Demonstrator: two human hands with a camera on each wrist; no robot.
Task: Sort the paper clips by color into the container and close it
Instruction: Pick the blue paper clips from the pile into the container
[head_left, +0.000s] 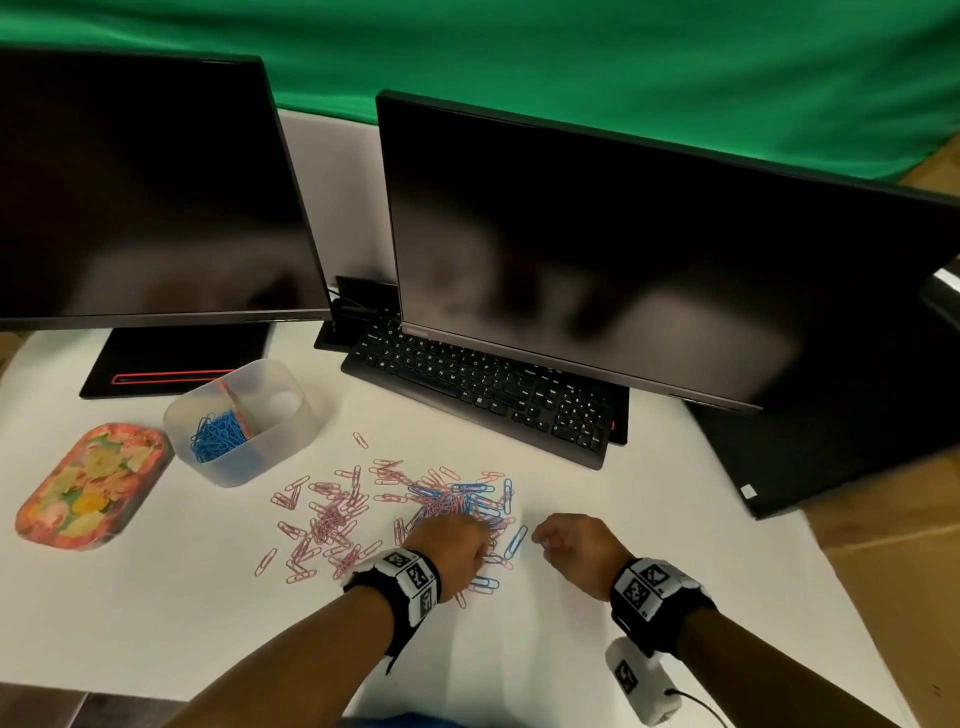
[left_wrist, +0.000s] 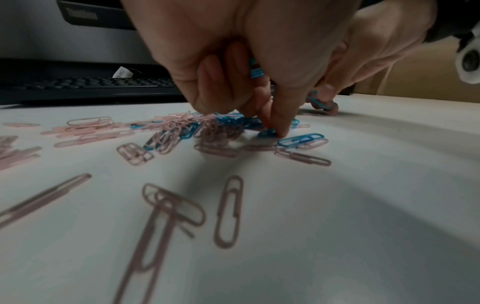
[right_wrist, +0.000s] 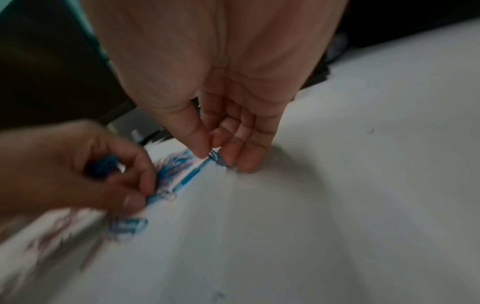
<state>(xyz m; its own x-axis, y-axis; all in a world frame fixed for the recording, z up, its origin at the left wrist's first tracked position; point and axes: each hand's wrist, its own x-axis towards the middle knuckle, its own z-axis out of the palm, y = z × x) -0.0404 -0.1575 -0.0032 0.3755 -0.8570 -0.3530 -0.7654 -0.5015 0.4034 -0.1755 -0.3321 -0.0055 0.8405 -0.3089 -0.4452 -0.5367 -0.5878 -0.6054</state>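
Note:
Pink and blue paper clips (head_left: 415, 504) lie in a loose pile on the white table (head_left: 623, 519). My left hand (head_left: 475, 538) is at the pile's near right edge. Its curled fingers hold a bunch of blue clips (left_wrist: 255, 71) against the palm, and one fingertip presses a blue clip (left_wrist: 267, 132) on the table. My right hand (head_left: 540, 540) is just to the right and pinches a blue clip (right_wrist: 215, 157) between thumb and fingers at the table surface. The translucent divided container (head_left: 291, 415) stands open at the back left, with blue clips (head_left: 218, 436) in its left compartment.
A floral lid (head_left: 88, 486) lies left of the container. A black keyboard (head_left: 483, 389) and two dark monitors (head_left: 623, 249) stand behind the pile. One blue clip (head_left: 516, 540) lies between my hands. Bare white table stretches to the right and near side.

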